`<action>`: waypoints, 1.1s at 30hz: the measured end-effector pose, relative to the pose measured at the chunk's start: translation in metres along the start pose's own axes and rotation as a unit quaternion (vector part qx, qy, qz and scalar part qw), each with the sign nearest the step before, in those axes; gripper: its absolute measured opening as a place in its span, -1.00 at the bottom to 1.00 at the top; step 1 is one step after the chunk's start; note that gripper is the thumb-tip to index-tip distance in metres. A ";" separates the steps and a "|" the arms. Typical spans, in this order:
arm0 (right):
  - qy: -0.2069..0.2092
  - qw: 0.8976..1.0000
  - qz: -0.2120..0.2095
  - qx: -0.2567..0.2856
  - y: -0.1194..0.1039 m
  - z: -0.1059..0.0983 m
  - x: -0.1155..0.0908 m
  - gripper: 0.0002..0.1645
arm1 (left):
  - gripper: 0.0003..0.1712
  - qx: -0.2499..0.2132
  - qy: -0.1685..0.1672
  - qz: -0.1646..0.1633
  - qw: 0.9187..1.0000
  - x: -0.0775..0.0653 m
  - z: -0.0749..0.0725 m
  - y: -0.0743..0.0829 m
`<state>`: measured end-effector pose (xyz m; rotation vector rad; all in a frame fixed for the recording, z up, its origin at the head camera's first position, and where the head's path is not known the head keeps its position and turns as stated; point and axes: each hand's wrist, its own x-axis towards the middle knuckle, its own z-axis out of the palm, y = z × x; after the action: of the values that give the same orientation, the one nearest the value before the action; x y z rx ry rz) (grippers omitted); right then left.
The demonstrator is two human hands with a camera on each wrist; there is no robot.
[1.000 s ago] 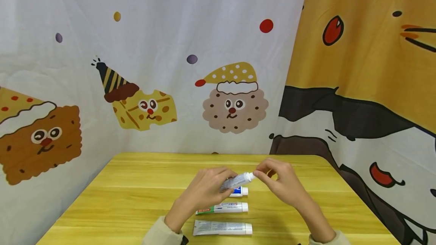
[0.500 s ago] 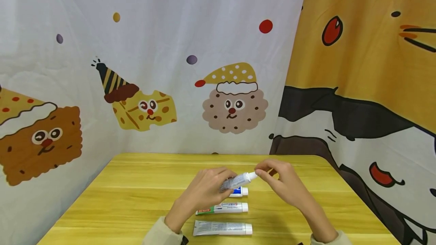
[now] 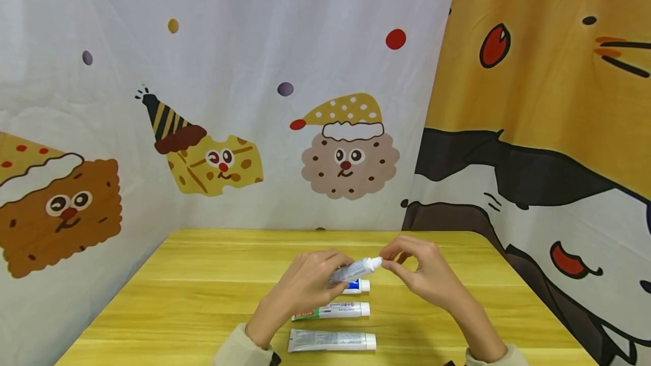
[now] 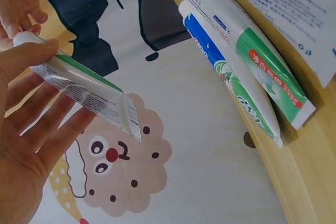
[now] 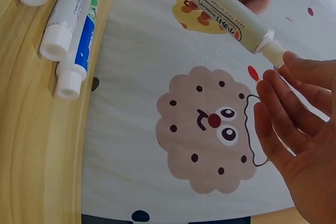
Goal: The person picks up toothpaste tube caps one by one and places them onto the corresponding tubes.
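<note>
My left hand grips a white and green toothpaste tube above the table, thumb on one side and fingers on the other. The tube tilts, its white cap pointing up and to the right. At that cap, my right hand pinches the tip between thumb and forefinger; its other fingers are loosely bent. In the left wrist view the flat crimped end of the tube sticks out past my left fingers. Whether the cap is loose from the neck cannot be told.
Three more toothpaste tubes lie in a column on the wooden table: one with a blue patch, partly hidden by my left hand, a green and white one, and a greyish-white one nearest me. A cartoon-printed curtain hangs behind.
My right fingers have shifted slightly at the cap, a little outward and then back. The left hand and its tube stay almost still; the tubes on the table have not moved.
</note>
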<state>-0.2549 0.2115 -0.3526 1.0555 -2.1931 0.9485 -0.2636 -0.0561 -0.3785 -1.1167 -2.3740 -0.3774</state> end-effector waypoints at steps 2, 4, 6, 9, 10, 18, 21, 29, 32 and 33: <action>-0.001 1.000 0.006 -0.005 0.001 0.001 -0.001 -0.77 | -0.62 0.001 0.001 0.001 1.000 0.000 0.000 0.000; -0.004 1.000 0.016 -0.012 0.002 0.002 -0.001 -0.80 | -0.62 0.002 0.003 0.003 1.000 0.000 0.000 0.000; -0.009 0.999 0.027 -0.019 0.003 0.003 -0.002 -0.83 | -0.63 0.001 0.003 0.005 1.000 0.000 0.000 0.000; -0.018 0.999 0.040 -0.025 0.004 0.005 -0.003 -0.85 | -0.64 0.001 0.005 0.007 1.000 -0.001 0.000 0.000; -0.020 0.999 0.042 -0.027 0.003 0.005 -0.003 -0.85 | -0.64 0.001 0.005 0.007 1.000 -0.001 0.000 0.000; -0.031 0.997 0.057 -0.039 0.000 0.009 -0.003 -0.84 | -0.65 0.002 0.013 0.011 1.000 -0.001 0.001 0.001; -0.034 0.996 0.069 -0.046 0.000 0.011 -0.003 -0.82 | -0.65 0.002 0.017 0.015 1.000 -0.001 0.001 0.001; -0.010 0.992 0.095 -0.081 -0.001 0.005 -0.004 -0.76 | -0.63 0.005 0.014 0.011 1.000 -0.001 0.001 0.000; -0.001 0.995 0.088 -0.045 -0.003 -0.001 -0.003 -0.86 | -0.64 0.007 0.016 0.010 1.000 -0.002 0.000 -0.001; 0.001 0.996 0.080 -0.031 -0.004 -0.003 -0.002 -0.86 | -0.64 0.008 0.017 0.009 1.000 -0.002 0.000 -0.001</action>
<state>-0.2498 0.2126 -0.3512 0.8600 -2.3174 0.9413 -0.2633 -0.0577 -0.3794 -1.1164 -2.3322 -0.3679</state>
